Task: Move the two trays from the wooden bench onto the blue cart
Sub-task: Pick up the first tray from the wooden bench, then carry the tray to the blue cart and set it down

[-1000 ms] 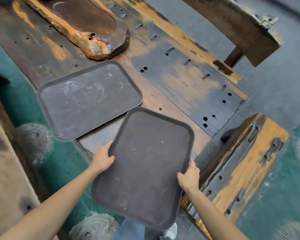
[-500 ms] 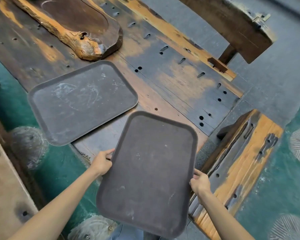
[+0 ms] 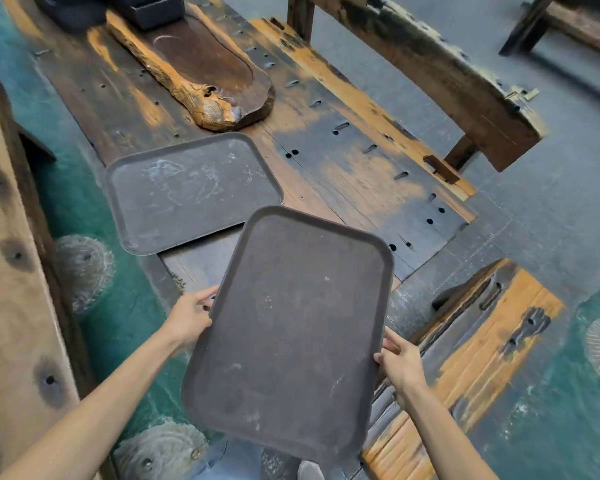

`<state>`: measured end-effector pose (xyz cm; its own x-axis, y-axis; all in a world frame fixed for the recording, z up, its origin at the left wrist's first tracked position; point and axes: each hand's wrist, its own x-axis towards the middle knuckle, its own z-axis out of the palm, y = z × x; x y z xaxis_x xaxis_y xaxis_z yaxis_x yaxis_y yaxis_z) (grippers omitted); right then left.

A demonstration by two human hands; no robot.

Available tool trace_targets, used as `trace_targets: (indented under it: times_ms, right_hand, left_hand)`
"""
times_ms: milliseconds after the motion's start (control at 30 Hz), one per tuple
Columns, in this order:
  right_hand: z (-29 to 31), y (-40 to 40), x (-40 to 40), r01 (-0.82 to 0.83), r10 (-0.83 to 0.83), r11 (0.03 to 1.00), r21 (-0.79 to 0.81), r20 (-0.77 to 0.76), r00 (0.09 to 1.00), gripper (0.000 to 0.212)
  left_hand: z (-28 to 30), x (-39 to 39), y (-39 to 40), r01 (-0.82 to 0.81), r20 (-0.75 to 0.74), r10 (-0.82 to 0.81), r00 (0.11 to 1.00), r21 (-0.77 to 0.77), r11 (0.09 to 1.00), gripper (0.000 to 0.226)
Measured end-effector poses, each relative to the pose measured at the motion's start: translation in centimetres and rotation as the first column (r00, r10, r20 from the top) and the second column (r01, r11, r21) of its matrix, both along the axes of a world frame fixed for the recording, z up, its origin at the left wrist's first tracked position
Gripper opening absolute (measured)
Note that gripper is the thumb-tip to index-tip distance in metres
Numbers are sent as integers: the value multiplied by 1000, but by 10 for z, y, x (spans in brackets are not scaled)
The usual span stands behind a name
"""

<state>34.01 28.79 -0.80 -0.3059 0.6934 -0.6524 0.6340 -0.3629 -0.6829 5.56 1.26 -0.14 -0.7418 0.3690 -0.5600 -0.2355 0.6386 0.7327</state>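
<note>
1. Near tray (image 3: 291, 327): lifted, held by its long edges over the desk's (image 3: 354, 174) near end. Left hand (image 3: 191, 315) and right hand (image 3: 400, 363) each have a grip clenched on the rim.
2. Far tray (image 3: 191, 192): flat on the desk, untouched, overhanging the left edge.
3. Cart: not in view.
4. Progress: neither tray delivered; first in transit, second left.
</note>
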Motion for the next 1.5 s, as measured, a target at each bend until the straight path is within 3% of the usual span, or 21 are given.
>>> trace_targets:
  times_ms: [200, 300, 333, 367, 533, 733, 1067, 1367, 1500]
  right_hand:
    - [39, 15, 32, -158, 152, 987, -13, -205, 967, 59]
    - [67, 13, 41, -248, 200, 961, -126, -308, 930, 34]
    - [74, 11, 43, -264, 205, 952, -156, -316, 926, 21]
    - [80, 9, 46, -276, 212, 946, -171, -317, 924, 19]
    - [91, -4, 55, -292, 209, 922, -253, -310, 928, 46]
    - [87, -49, 44, -445, 347, 815, -370, -304, 887, 62]
    - [84, -199, 31, -697, 681, 608, -381, -201, 704, 64]
    - [96, -390, 86, -839, 832, 398, -370, -240, 500, 54]
    - [101, -467, 126, -891, 892, 312, -329, -221, 394, 61]
  left_hand:
    - [48, 67, -49, -203, 63, 196, 979, 140, 969, 58]
    - [71, 105, -68, -325, 175, 291, 941, 223, 919, 26]
    - [75, 116, -74, -370, 211, 323, 923, 249, 895, 27]
    - [78, 127, -82, -424, 252, 362, 898, 268, 865, 35]
    - [90, 185, -129, -594, 422, 457, 783, 287, 752, 77]
    - [95, 264, -198, -760, 445, 626, 640, 250, 600, 90]
    - [100, 417, -330, -942, 386, 860, 334, 177, 286, 85]
    - [110, 591, -468, -975, 402, 908, 119, 219, 31, 72]
    - [112, 671, -521, -965, 409, 912, 34, 250, -76, 72]
